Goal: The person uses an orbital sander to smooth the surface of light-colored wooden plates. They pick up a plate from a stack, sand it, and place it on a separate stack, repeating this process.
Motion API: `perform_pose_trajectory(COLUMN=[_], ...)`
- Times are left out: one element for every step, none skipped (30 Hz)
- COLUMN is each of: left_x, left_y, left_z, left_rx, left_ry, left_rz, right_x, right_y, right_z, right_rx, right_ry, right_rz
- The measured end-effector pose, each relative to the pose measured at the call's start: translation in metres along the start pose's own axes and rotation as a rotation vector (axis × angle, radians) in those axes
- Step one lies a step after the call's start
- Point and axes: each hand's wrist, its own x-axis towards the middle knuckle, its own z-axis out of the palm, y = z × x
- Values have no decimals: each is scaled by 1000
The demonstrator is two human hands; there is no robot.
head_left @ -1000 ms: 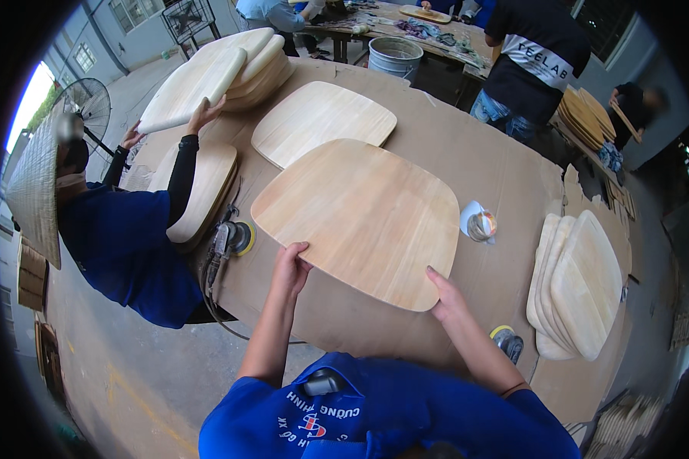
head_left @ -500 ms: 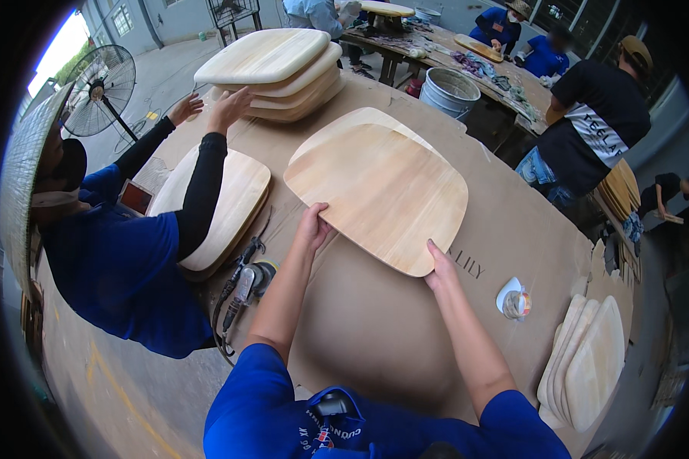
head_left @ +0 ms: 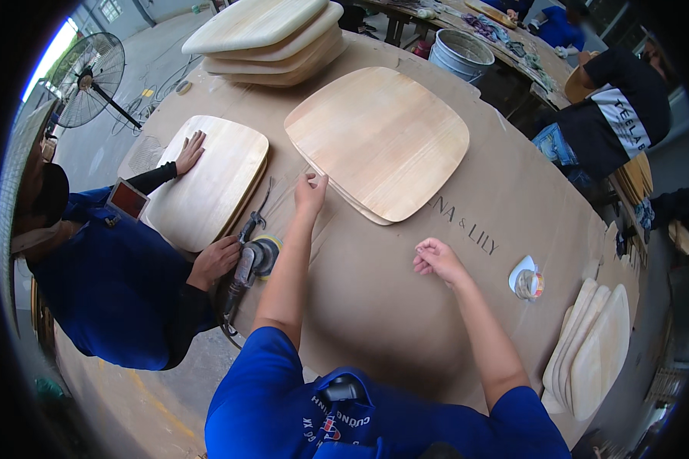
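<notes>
A pale wooden board point(head_left: 379, 138), rounded and slightly tapered, lies flat on another board whose edge point(head_left: 360, 208) peeks out along the near left side. At that side is my left hand point(head_left: 311, 195), its fingers curled in and the tips against the boards' edge; whether they pinch anything is hidden. My right hand point(head_left: 440, 260) hovers over the brown cardboard point(head_left: 383, 298), apart from the boards, with loosely closed fingers and nothing visible in them.
On the left, a co-worker's hand point(head_left: 191, 153) rests on a low board stack point(head_left: 207, 183); the other is beside a sander point(head_left: 256, 260). A taller stack point(head_left: 264, 38) stands behind. Rightward are a tape roll point(head_left: 527, 284) and leaning boards point(head_left: 589, 352).
The board that both my hands held tilted now lies flat over the other one. My right hand has come off its edge. The co-worker's hands moved from the tall stack to the low stack and sander.
</notes>
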Motion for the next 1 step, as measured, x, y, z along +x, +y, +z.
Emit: perform_pose_trajectory(left_x=[-9], left_y=[-10], left_z=[13], left_rx=[-59], left_ry=[-36], left_rz=[-72], right_x=[-11], right_y=[13], right_z=[6], right_rx=[-29], right_ry=[-5], right_rz=[47])
